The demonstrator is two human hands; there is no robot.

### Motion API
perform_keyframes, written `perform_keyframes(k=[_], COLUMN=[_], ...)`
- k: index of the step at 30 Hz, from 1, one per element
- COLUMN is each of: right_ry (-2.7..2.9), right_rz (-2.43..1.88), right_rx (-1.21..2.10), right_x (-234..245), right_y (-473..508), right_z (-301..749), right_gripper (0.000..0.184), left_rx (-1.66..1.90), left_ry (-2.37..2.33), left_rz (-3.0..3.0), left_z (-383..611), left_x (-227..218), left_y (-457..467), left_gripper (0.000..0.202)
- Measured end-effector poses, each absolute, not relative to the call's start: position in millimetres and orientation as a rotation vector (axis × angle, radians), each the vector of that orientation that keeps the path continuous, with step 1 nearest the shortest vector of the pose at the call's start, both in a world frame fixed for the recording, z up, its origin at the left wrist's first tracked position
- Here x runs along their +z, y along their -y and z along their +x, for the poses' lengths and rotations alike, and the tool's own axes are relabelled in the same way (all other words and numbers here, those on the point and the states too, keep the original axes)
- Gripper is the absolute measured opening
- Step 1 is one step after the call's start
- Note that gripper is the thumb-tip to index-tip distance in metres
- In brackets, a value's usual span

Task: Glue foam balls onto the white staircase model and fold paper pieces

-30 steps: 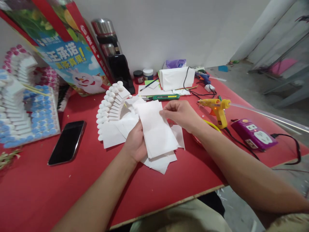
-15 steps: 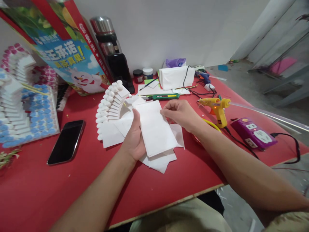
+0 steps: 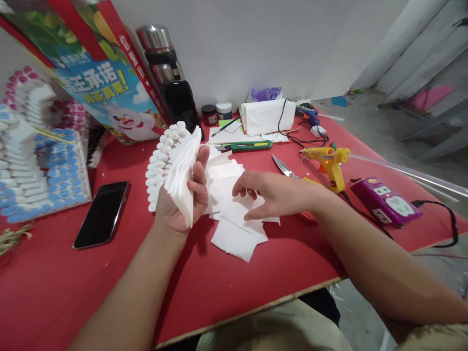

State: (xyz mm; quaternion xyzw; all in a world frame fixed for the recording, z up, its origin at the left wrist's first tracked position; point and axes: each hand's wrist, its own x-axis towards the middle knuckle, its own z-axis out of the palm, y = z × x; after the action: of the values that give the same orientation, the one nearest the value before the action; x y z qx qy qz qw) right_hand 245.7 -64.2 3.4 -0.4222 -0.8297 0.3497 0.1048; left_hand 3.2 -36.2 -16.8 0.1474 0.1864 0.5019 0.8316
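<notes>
Left hand (image 3: 198, 195) grips a folded white paper stack (image 3: 183, 175), tilted on edge, left of center. Right hand (image 3: 270, 192) is half-curled, thumb and fingers apart, nothing held, over loose white sheets (image 3: 236, 238) mid-table; contact unclear. Scissors (image 3: 283, 166) just beyond right hand, partly hidden. Yellow glue gun (image 3: 329, 165) farther right. Green cutter (image 3: 248, 146) on far side. Phone (image 3: 102, 214) left.

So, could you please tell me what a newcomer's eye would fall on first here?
Probably the big, colourful cartoon-printed bag with red trim, at the back left of the flat red tabletop. Next, in the centre, the left hand holding up a stack of thin white sheets, with the right hand over loose white paper pieces. Then the yellow, pistol-shaped glue gun farther right.
</notes>
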Motion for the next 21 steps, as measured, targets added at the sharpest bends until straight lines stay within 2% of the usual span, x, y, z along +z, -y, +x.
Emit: perform_keyframes(k=[2,7,11,16,21], right_ry=[2.526,2.515,2.616,2.678,2.577], right_rz=[-1.274,-1.026,-0.908,-0.923,-1.059], right_rx=[0.911,0.898,0.836,0.685,0.714], right_x=[3,-2,-10,-14,-8], right_y=[68,65,63,67,65], right_z=[242,242,232,223,232], right_gripper=[0.056,0.048,0.053,0.041,0.035], left_rx=[1.072,1.039,0.997,1.012,1.035], left_ry=[-0.417,-0.436,-0.446,-0.473,-0.626], left_rz=[0.325,0.305,0.309,0.325,0.338], left_z=[5,10,10,13,19], left_x=[-18,-15,-15,-13,-10], left_y=[37,39,38,41,42], left_gripper=[0.049,0.051,0.051,0.046,0.047])
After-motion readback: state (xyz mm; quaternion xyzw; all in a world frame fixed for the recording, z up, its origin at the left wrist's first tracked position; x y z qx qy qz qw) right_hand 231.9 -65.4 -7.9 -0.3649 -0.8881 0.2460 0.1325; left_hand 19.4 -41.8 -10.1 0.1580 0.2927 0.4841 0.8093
